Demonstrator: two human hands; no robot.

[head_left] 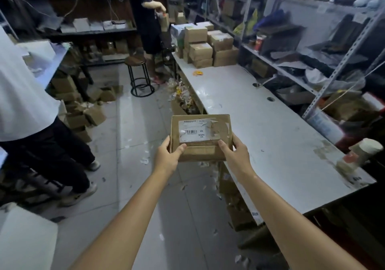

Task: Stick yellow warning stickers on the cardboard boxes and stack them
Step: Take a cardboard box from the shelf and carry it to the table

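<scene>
- Both bare forearms reach forward from the bottom of the view. The left hand [166, 157] and right hand [235, 155] each clamp a near corner of the cardboard box [201, 136], thumbs on its top face and fingers curled under or round its sides.
- That box is held in the air, level, over the left edge of the long white table [270, 136] and partly over the floor. It touches nothing but the hands.
- Its top carries a white shipping label [192, 130] with a barcode and torn, lifted patches beside it. No yellow sticker shows on it, so the sticking step looks not yet done for this box.
- A small yellow object [197, 73], possibly the stickers, lies on the far part of the table, just before the stack of boxes [208, 47].
- Risk: both grips sit on the near edge only, so the far end could dip and the box could slide out over the floor.
- Risk: a sticker pressed onto the torn patches may not hold, and one laid across the barcode would hide it.
- Risk: paper scraps [144, 160] litter the tiles underfoot, and a person in a white shirt [23, 95] stands close on the left, so walking to the stack invites a slip or a bump.
</scene>
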